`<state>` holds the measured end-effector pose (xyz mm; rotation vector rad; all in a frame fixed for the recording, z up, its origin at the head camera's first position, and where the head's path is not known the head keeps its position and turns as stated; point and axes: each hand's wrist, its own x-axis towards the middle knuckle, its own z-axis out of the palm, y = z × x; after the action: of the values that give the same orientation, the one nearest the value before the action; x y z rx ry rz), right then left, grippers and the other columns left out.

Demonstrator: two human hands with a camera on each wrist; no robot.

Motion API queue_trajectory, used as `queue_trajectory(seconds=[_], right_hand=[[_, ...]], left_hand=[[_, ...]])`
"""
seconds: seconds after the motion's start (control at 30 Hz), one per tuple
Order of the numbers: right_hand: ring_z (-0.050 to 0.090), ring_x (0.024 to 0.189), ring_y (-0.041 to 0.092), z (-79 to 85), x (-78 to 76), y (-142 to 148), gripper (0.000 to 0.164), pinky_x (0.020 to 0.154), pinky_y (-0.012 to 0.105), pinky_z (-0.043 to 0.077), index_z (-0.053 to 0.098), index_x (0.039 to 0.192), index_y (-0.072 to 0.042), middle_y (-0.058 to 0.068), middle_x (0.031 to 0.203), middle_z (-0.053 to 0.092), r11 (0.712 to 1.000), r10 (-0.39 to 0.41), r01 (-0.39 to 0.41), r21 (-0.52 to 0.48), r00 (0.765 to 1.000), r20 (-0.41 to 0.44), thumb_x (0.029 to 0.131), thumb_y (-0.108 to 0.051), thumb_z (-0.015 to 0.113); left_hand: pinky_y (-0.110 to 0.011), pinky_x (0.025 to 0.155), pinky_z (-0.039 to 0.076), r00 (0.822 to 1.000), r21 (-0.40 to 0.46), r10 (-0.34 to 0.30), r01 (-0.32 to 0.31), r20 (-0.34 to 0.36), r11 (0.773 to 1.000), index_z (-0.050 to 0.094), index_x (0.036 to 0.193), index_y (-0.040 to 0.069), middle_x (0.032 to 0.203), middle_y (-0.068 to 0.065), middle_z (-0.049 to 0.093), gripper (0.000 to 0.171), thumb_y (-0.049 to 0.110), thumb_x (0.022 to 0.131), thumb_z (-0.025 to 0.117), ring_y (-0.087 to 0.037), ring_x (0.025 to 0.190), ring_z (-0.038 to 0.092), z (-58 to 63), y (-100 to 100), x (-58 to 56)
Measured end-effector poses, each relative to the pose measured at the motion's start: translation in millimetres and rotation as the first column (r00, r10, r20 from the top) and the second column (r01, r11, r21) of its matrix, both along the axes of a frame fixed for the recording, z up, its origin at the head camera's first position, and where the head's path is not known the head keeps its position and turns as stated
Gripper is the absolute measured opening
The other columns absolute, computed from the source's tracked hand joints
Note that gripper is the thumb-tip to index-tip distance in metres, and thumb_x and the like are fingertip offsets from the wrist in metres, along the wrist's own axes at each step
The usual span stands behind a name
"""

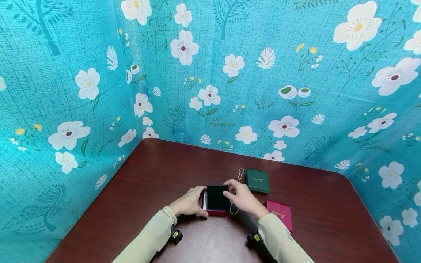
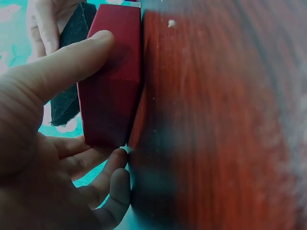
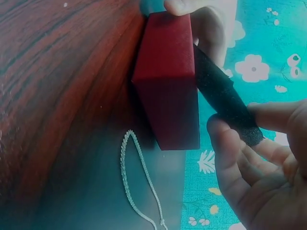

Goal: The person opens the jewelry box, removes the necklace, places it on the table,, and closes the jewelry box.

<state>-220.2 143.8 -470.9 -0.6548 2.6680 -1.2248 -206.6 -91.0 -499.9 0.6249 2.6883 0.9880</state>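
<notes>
A small red jewelry box base (image 1: pixel 216 213) rests on the table in front of the person, its white inside showing along the left. My left hand (image 1: pixel 189 203) grips its left end, thumb on the near wall and fingers round the far side. Between thumb and fingers, my right hand (image 1: pixel 245 198) pinches the right edge of a black foam pad (image 3: pixel 225 100). The pad tilts, its right edge raised above the box and its other edge by the box opening. Beside the box's right wall, a chain necklace (image 3: pixel 125 167) lies on the table, partly hidden by the right hand in the head view.
A green jewelry box (image 1: pixel 257 180) stands to the right, behind the right hand. Nearer, a red lid with gold lettering (image 1: pixel 281 215) lies by the right forearm. The dark wooden table (image 1: pixel 158 175) meets a blue floral cloth (image 1: pixel 210 120) at its back and sides.
</notes>
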Motion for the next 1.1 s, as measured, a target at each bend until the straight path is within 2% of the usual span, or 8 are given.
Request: queue_trajectory(seconds=[0.17,0.33,0.57,0.87,1.1], right_hand=[[0.057,0.059,0.009,-1.7,0.4,-3,0.025,0.057,0.027,0.048,0.057,0.116,-0.009,-0.002,0.083,0.059,0.999,0.041,-0.039,0.028,0.996,-0.077,0.093,-0.018,0.061],[0.053,0.058,0.006,-6.1,-0.8,-5,0.023,0.056,0.026,0.047,0.059,0.114,-0.011,-0.003,0.084,0.059,0.996,0.026,-0.016,0.082,0.992,-0.12,0.092,-0.019,0.062],[0.054,0.057,0.007,-8.1,-1.0,-12,0.021,0.056,0.027,0.047,0.06,0.111,-0.013,-0.002,0.085,0.062,0.993,-0.022,0.033,0.113,0.995,-0.101,0.092,-0.021,0.063],[0.052,0.05,0.009,-6.4,1.2,-16,0.015,0.048,0.027,0.045,0.06,0.105,-0.012,-0.005,0.074,0.06,0.994,-0.025,0.032,0.108,0.998,-0.063,0.092,-0.019,0.063],[0.05,0.052,0.007,-5.8,-0.7,-18,0.012,0.05,0.026,0.044,0.064,0.1,-0.013,-0.007,0.073,0.062,0.99,-0.01,0.024,0.141,0.995,-0.096,0.09,-0.019,0.064]], left_hand=[[-0.042,0.096,0.039,1.0,-0.015,0.01,-0.01,0.006,1.0,0.038,0.138,0.005,0.134,-0.009,0.046,0.093,0.035,0.064,0.086,-0.028,0.121,0.042,-2.9,-1,-1.6],[-0.038,0.09,0.042,1.0,0.005,0.009,-0.009,0.014,1.0,0.039,0.138,0.007,0.127,-0.006,0.049,0.092,0.035,0.064,0.087,-0.023,0.113,0.047,-5.1,-2,-3.0],[-0.037,0.088,0.043,1.0,0.023,0.005,-0.006,0.025,1.0,0.038,0.139,0.006,0.126,-0.006,0.05,0.095,0.036,0.063,0.087,-0.021,0.109,0.049,-7.1,-3,-4.5],[-0.041,0.092,0.041,0.999,0.033,0.003,-0.004,0.037,0.999,0.037,0.14,0.006,0.132,-0.007,0.047,0.096,0.038,0.063,0.087,-0.023,0.115,0.046,-6.0,-3,-4.1],[-0.04,0.091,0.042,1.0,0.027,0.0,0.0,0.021,1.0,0.038,0.139,0.005,0.128,-0.006,0.049,0.095,0.038,0.063,0.086,-0.022,0.111,0.047,-4.9,-5,-3.8]])
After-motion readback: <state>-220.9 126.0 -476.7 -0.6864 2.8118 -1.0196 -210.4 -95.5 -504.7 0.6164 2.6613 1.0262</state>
